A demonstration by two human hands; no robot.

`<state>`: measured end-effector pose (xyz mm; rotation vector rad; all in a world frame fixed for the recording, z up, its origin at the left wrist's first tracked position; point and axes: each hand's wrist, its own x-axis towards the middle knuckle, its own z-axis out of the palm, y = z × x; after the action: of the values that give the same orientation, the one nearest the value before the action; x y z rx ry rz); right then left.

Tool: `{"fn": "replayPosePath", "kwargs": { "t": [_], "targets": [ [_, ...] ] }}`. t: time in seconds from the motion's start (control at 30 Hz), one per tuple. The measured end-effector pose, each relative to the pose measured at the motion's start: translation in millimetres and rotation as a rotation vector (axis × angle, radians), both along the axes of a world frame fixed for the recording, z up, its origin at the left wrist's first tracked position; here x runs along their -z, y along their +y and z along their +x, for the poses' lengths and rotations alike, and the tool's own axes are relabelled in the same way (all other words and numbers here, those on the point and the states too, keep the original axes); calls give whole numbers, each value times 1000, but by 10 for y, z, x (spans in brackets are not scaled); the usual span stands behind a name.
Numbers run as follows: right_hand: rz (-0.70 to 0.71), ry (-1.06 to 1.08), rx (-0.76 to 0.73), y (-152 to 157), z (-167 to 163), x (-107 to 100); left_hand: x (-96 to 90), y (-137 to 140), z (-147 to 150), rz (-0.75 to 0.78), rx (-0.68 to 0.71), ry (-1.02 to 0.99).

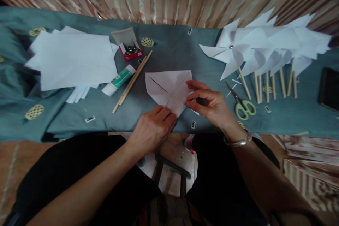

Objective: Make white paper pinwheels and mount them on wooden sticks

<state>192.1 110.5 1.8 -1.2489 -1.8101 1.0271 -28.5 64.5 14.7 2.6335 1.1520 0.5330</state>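
Observation:
A white paper sheet (pixel 169 84) with slits cut in from its corners lies on the cloth-covered table in front of me. My left hand (pixel 155 125) is closed on its near edge, where the paper is bent over. At the right side, my right hand (pixel 205 102) pinches the paper's edge between thumb and fingers. The fingertips partly cover what they grip. Green-handled scissors (pixel 240 103) lie to the right of that hand, with thin paper scraps beside them. Two wooden sticks (pixel 132 83) rest left of the sheet.
A glue tube (pixel 119 79) and an open red box of metal pins (pixel 130 47) lie left of the sticks. Further left is a stack of white paper (pixel 76 60). Several finished paper pinwheels (pixel 231 47) on sticks overlap at the right. A dark phone-like object (pixel 328 88) sits at the far right.

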Motion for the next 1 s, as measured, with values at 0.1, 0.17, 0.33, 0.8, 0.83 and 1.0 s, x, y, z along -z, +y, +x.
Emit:
{"fn": "replayPosePath", "kwargs": {
  "t": [0.1,0.17,0.33,0.8,0.83,1.0],
  "targets": [
    [46,-80,15,10,-91,-1,-4,-15,3,2,-2,1],
    [72,-129,22,14,-144,-9,-6,-24,-2,-2,4,10],
    [129,-242,43,31,-245,-29,-11,-33,-20,-14,22,21],
    [194,-275,47,35,-307,38,-48,-52,-37,-41,40,81],
    [191,-276,48,34,-308,33,-50,-52,-37,-47,38,83],
    [190,-272,45,32,-309,26,-51,-48,-34,-45,37,72]
  ]
}}
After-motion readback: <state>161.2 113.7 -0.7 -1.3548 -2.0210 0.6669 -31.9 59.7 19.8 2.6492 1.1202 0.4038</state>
